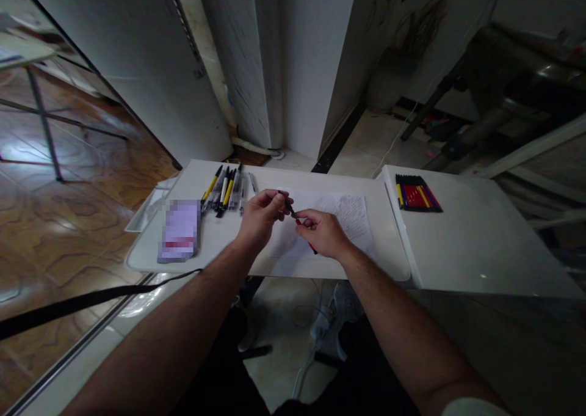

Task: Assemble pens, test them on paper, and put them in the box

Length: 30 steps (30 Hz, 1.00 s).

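Note:
Over a white sheet of paper (pixel 352 217) covered with scribbled strokes, my two hands meet. My left hand (pixel 260 214) pinches a slim black pen part (pixel 289 206) between thumb and fingers. In my right hand (pixel 325 234) is a red pen (pixel 299 222), its dark lower end showing below the palm. The black part's tip is right at the red pen's upper end; whether the two are joined I cannot tell. My fingers hide most of the pen's barrel.
Several yellow, black and clear pens (pixel 224 190) lie at the table's back left, near a phone-shaped blurred purple object (pixel 180 229). On the right-hand white surface (pixel 467 245) sits a row of red, yellow and blue pens (pixel 417 193). A black strap (pixel 91 300) crosses the lower left.

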Available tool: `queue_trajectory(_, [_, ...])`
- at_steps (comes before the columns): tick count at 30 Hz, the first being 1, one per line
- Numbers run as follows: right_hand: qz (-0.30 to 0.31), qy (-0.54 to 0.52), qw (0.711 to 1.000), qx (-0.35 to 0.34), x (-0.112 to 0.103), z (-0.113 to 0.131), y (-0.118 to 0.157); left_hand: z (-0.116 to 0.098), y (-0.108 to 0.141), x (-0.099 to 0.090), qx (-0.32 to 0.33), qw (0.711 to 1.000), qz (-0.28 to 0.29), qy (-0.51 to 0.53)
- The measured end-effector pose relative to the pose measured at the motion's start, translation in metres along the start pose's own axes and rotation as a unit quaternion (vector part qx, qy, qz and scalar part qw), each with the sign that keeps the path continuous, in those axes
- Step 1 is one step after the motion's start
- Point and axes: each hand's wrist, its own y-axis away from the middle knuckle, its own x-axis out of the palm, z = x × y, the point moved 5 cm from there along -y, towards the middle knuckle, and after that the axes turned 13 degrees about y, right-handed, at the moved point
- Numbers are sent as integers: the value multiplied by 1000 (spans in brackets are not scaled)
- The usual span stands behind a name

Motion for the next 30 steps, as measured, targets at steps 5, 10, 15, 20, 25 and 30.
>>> queue_trajectory(5, [5,-1,1000,-8,2,-1,-1,-4,-3,-4,9,998,-29,47])
queue_trajectory(10, [6,-4,1000,-11,4,-2,0,-5,-7,-8,19,997,-32,70])
queue_trajectory(15, [9,-1,1000,-2,5,-4,0,-5,-8,-13,8,994,-65,92])
queue_trajectory(20, [9,-8,1000,-8,6,-5,-1,-4,-5,-10,0,996,-58,73])
queue_trajectory(25, [5,0,1000,-4,6,-3,-1,-3,-3,-5,14,999,-34,9])
queue_trajectory(30, [4,13,1000,-14,4,-1,0,-5,-5,-7,23,999,-34,19])
